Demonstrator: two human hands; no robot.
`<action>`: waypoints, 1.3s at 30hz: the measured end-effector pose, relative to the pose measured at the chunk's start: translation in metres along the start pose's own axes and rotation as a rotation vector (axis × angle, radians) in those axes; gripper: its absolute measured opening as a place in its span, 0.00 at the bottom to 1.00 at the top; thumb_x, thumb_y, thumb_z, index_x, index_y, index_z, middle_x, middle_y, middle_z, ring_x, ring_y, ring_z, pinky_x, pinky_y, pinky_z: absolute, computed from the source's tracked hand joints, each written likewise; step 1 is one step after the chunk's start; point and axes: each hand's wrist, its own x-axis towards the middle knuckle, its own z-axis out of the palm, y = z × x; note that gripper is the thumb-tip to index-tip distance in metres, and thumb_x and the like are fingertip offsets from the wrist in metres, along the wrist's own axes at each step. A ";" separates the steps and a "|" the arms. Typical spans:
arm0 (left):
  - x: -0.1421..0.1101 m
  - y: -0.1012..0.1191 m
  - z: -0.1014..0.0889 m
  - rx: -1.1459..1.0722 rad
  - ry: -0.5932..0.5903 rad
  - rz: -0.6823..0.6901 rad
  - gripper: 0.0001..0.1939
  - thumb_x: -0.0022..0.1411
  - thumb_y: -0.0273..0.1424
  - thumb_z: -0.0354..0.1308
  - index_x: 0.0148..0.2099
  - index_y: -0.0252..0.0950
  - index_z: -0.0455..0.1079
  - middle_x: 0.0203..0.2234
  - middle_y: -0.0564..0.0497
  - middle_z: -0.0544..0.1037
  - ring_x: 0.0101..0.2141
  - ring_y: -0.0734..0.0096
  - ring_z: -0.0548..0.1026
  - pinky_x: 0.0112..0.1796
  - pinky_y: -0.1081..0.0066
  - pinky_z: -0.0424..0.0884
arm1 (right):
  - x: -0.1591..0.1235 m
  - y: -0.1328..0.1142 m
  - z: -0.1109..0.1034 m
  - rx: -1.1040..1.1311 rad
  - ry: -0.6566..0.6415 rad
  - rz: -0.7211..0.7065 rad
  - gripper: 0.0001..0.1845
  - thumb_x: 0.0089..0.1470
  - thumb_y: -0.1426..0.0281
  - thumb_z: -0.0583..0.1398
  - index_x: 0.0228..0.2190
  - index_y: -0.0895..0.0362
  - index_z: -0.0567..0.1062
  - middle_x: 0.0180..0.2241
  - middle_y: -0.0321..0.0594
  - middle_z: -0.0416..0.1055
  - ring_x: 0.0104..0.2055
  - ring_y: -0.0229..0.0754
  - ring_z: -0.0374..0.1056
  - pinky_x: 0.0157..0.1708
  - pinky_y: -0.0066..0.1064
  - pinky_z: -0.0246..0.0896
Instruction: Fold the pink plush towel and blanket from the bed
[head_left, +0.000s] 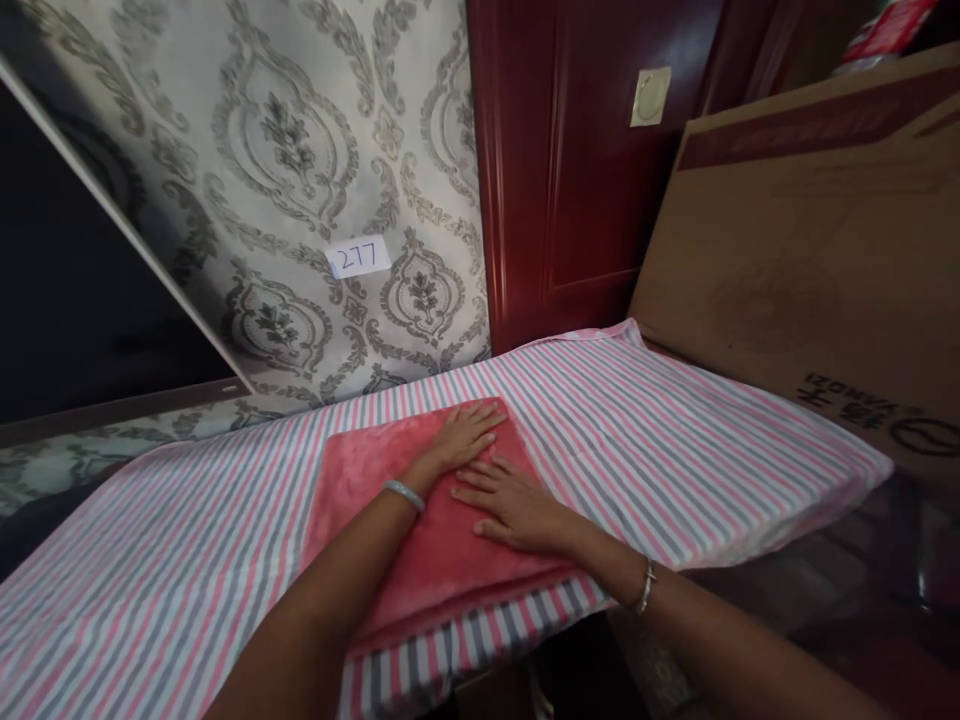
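A folded pink plush cloth [375,470] lies flat on a table covered with a pink, grey and white striped cloth [645,430]. My left hand [466,437] rests palm down on its upper right part, fingers stretched to the right. Just below it, my right hand [514,505] lies flat on the same plush cloth with its fingers spread toward the left. The two hands are close together, and neither grips anything. One fold edge of the plush cloth runs along the table's near side.
A large cardboard box [795,260] leans at the right behind the table. On the left stands a dark screen [97,260]. Patterned wallpaper with a paper label reading 277 [358,256] and a dark red door panel [562,150] are behind.
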 end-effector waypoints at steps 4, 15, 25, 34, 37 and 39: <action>-0.005 -0.005 0.008 -0.045 0.006 0.004 0.28 0.74 0.44 0.40 0.72 0.49 0.53 0.72 0.51 0.51 0.71 0.60 0.45 0.68 0.46 0.38 | -0.006 -0.005 0.001 -0.004 -0.021 -0.004 0.32 0.68 0.55 0.55 0.68 0.49 0.57 0.71 0.43 0.45 0.73 0.49 0.37 0.70 0.52 0.26; -0.007 0.000 0.010 -0.046 0.018 -0.007 0.27 0.74 0.45 0.38 0.72 0.52 0.53 0.72 0.53 0.51 0.71 0.59 0.45 0.67 0.45 0.39 | -0.049 -0.029 0.020 0.011 -0.107 -0.058 0.36 0.67 0.62 0.57 0.70 0.44 0.50 0.72 0.33 0.41 0.74 0.48 0.27 0.70 0.55 0.22; -0.030 0.020 -0.008 0.102 0.101 0.003 0.30 0.73 0.43 0.43 0.73 0.45 0.49 0.72 0.47 0.49 0.71 0.56 0.45 0.68 0.45 0.42 | -0.043 -0.022 0.002 0.162 -0.102 -0.082 0.29 0.68 0.49 0.51 0.65 0.46 0.65 0.67 0.41 0.58 0.71 0.54 0.47 0.68 0.58 0.39; -0.184 0.080 -0.007 0.090 0.063 -0.012 0.27 0.72 0.44 0.46 0.68 0.40 0.62 0.67 0.41 0.62 0.68 0.53 0.58 0.66 0.47 0.52 | 0.063 -0.003 -0.044 0.133 0.267 -0.007 0.26 0.69 0.62 0.47 0.60 0.54 0.71 0.59 0.43 0.70 0.62 0.50 0.65 0.63 0.46 0.58; -0.202 0.095 0.011 0.110 0.108 -0.104 0.29 0.72 0.45 0.47 0.71 0.44 0.56 0.70 0.42 0.57 0.69 0.52 0.54 0.65 0.44 0.53 | 0.110 -0.006 -0.036 -0.057 0.157 0.055 0.28 0.68 0.62 0.50 0.66 0.55 0.63 0.68 0.44 0.56 0.71 0.53 0.47 0.68 0.50 0.44; -0.205 0.100 0.026 0.142 0.135 -0.135 0.30 0.71 0.45 0.49 0.71 0.46 0.54 0.71 0.42 0.54 0.70 0.49 0.51 0.65 0.42 0.52 | 0.126 -0.009 -0.022 -0.142 0.046 0.084 0.30 0.69 0.60 0.52 0.68 0.53 0.58 0.71 0.44 0.47 0.73 0.55 0.37 0.69 0.53 0.39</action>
